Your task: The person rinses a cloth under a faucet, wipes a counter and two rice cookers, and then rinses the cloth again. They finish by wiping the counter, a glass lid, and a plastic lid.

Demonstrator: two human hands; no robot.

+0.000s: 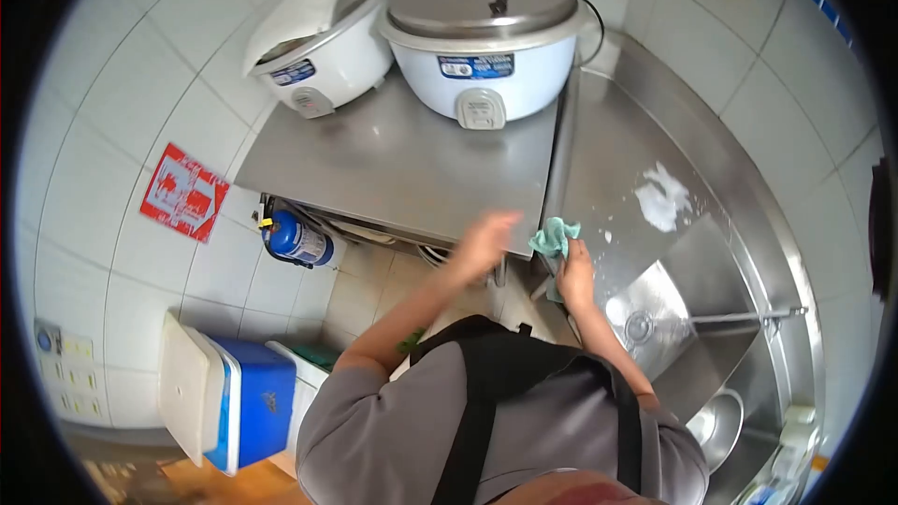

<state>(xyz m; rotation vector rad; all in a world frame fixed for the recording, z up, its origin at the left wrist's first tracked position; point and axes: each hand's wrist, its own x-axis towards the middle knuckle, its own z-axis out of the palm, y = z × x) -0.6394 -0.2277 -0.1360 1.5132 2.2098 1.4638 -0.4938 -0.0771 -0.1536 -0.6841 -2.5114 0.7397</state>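
The right hand holds a green cloth, bunched for grip — the left hand blurs near the desk, openness unclear.

A commercial-looking kitchen, shown by the large rice cookers, steel counter and built-in sink.

A hand could pass low over the counter up to the large rice cooker and small rice cooker blocking its back; the right hand and cloth crowd its near right corner, beside the sink unit's rim
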